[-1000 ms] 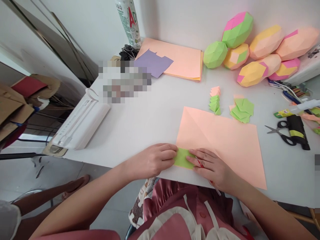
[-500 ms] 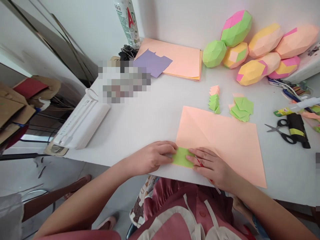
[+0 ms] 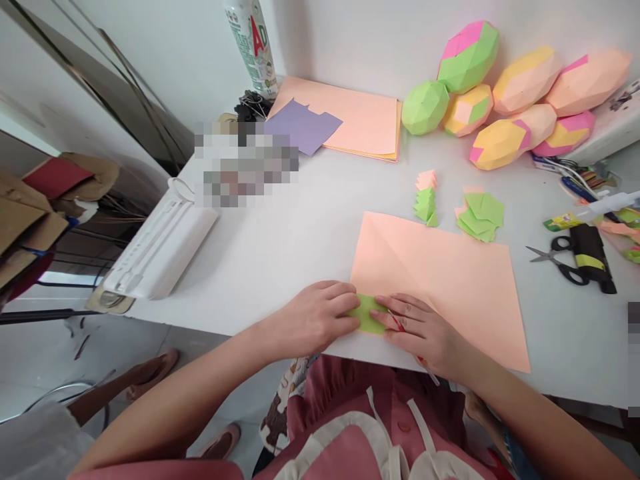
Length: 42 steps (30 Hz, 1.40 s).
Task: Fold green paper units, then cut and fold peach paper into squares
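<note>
A small piece of green paper [image 3: 369,315] lies near the table's front edge, partly over the lower left corner of a large peach sheet [image 3: 465,287] with a diagonal crease. My left hand [image 3: 315,321] has its curled fingers closed on the green paper's left end. On the right end press the fingertips of my right hand [image 3: 425,333], which also keeps a slim red pen-like tool [image 3: 397,321] tucked between its fingers. The tool's exact kind is hard to make out, and its lower end shows below the palm.
Beyond the peach sheet lie folded paper pieces [image 3: 426,200] and a green paper pile [image 3: 481,217]. Scissors [image 3: 555,257] and a black tool [image 3: 594,259] are at right. Faceted paper shapes [image 3: 470,57] stand at the back, a white device [image 3: 160,247] at left.
My left hand has slid slightly right along the green paper, covering more of its left end. My right hand stays in nearly the same place.
</note>
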Motion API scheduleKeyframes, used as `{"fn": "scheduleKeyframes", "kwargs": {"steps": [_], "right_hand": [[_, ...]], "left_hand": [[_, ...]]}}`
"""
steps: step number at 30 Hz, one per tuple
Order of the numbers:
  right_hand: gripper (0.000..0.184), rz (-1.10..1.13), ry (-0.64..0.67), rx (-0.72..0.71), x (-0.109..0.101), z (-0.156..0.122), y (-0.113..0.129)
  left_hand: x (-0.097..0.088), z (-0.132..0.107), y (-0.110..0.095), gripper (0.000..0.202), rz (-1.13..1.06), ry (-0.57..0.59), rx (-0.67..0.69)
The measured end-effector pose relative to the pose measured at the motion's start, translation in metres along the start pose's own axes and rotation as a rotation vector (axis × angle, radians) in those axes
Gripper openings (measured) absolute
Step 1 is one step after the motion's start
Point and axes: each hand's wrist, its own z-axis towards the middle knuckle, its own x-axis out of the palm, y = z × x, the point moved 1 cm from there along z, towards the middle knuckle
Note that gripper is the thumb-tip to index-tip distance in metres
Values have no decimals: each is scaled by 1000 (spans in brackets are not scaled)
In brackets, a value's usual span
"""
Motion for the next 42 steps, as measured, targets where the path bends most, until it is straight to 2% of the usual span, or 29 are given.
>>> {"fn": "scheduleKeyframes", "kwargs": {"steps": [6, 10, 14, 15, 17, 19, 22, 24, 29, 35, 42], "right_hand": [[25, 91, -36, -5, 1, -1, -3], [27, 235, -141, 53, -5, -1, -5], [21, 435, -332, 220, -15, -7, 6], [25, 515, -353, 276, -15, -9, 12], [40, 694, -353, 409, -13, -12, 23], [39, 779, -304, 529, -8, -12, 33], [18, 639, -250, 598, -1, -9, 40], [12, 525, -269, 593, 2, -7, 41], [13, 406, -274, 567, 7, -5, 40], [14, 401, -235, 595, 8, -2, 38], [14, 406, -252, 604, 11, -2, 37]], "left_hand": [[3, 10, -6, 23, 83, 15, -52], [0, 15, -11, 19, 117, 65, -79], [-4, 19, -15, 21, 143, 138, -94], [-4, 19, -16, 22, 146, 152, -91], [-3, 19, -16, 24, 150, 166, -87], [0, 17, -15, 27, 146, 162, -90], [3, 14, -12, 29, 124, 135, -96], [3, 12, -11, 28, 109, 107, -92], [1, 12, -9, 26, 75, 67, -98], [3, 11, -7, 26, 36, 53, -111], [4, 11, -5, 27, 2, 54, -124]]}}
